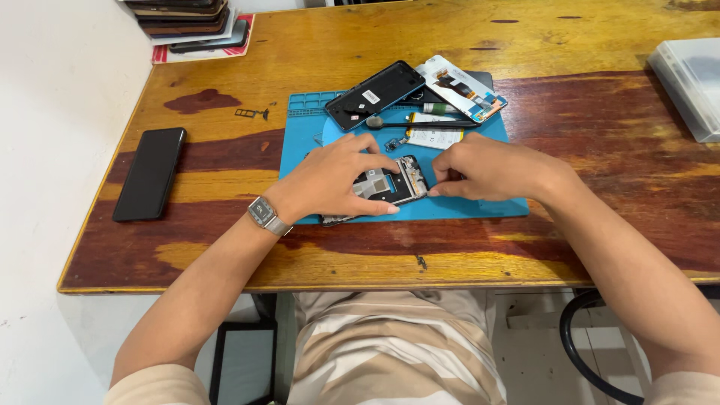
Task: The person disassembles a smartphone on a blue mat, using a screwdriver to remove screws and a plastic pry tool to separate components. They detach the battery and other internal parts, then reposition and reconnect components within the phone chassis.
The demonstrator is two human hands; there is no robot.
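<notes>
An opened phone frame (pixel 390 184) with bare inner parts lies on a blue work mat (pixel 480 206). My left hand (pixel 334 180), with a watch on its wrist, rests over the frame's left half, fingers spread and pressing on it. My right hand (pixel 484 166) sits at the frame's right end, fingertips pinched together against its edge; whether they hold something small cannot be seen. Just behind my hands lie a white battery (pixel 435 137) and a thin dark tool (pixel 420 124).
A dark phone back cover (pixel 375 94) and a screen part (pixel 461 88) lie at the mat's far side. A black phone (pixel 150 172) rests on the wooden table (pixel 592 105) at left, stacked phones (pixel 191 22) at back left, a white box (pixel 690 82) at right.
</notes>
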